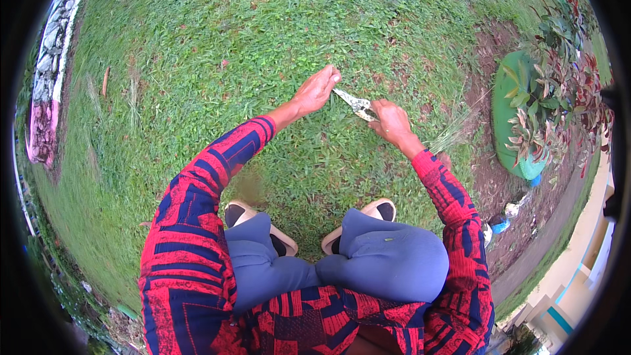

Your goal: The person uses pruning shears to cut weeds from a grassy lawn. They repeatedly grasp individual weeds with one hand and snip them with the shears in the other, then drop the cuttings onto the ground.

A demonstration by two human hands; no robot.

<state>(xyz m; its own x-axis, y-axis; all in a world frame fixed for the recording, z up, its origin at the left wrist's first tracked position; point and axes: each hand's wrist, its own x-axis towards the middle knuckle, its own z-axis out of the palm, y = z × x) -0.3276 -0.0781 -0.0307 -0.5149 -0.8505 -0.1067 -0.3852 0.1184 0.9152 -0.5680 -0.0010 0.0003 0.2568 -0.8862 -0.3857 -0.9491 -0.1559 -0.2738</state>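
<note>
My right hand (393,122) is closed around the handles of a pair of garden shears (356,104) with patterned metal parts. The blades point up and to the left, and their tip lies right by my left hand (318,89). That hand is held low over the grass (296,158) with its fingers curled together; whether something thin is pinched in them cannot be told. Short green grass and small leafy weeds lie around both hands.
A green planter (508,113) with a red-and-green leafed shrub (552,103) stands on bare soil at the right. A painted stone border (49,59) runs along the far left. Cut grass stalks (451,133) lie right of my right hand. My shoes (379,209) are below.
</note>
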